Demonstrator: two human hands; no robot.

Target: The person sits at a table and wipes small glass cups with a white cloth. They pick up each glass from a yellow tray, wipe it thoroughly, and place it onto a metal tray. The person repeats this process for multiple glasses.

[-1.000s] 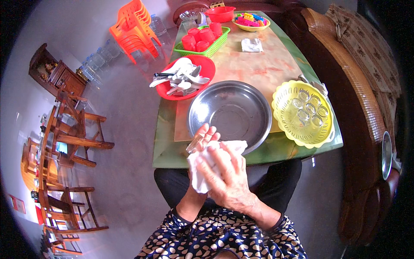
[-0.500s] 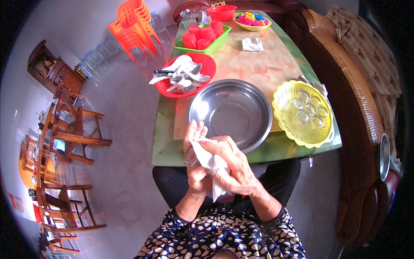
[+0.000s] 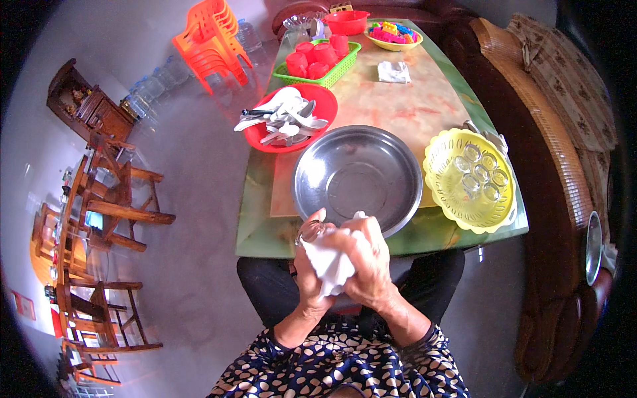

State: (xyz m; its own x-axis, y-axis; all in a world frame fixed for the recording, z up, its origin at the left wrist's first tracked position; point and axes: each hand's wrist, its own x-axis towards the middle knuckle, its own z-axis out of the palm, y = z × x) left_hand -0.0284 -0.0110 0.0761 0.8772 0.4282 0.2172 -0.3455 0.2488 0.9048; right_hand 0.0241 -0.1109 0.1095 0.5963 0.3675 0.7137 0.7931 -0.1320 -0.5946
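My left hand [image 3: 307, 277] is closed around a small clear glass [image 3: 310, 231], whose rim shows above my fingers. My right hand [image 3: 373, 270] grips a white cloth [image 3: 332, 264] and presses it against the glass. Part of the glass is hidden by the cloth and fingers. Both hands are over my lap, at the near rim of a wide steel basin [image 3: 358, 189]. To the right, a yellow scalloped basket [image 3: 441, 189] holds several small clear glasses [image 3: 480, 174].
Left of the basin, a red bowl [image 3: 325, 129] holds white and metal spoons. Beyond it are red cups in a green basket [image 3: 332, 78], a red basin [image 3: 347, 23], a bowl of colourful blocks [image 3: 393, 34] and a folded white cloth [image 3: 394, 72]. Orange stacked chairs [image 3: 211, 46] stand left.
The glass has turned upward in my left hand, its rim now showing at the top. My right hand has shifted the cloth around it. The whole view has moved slightly.
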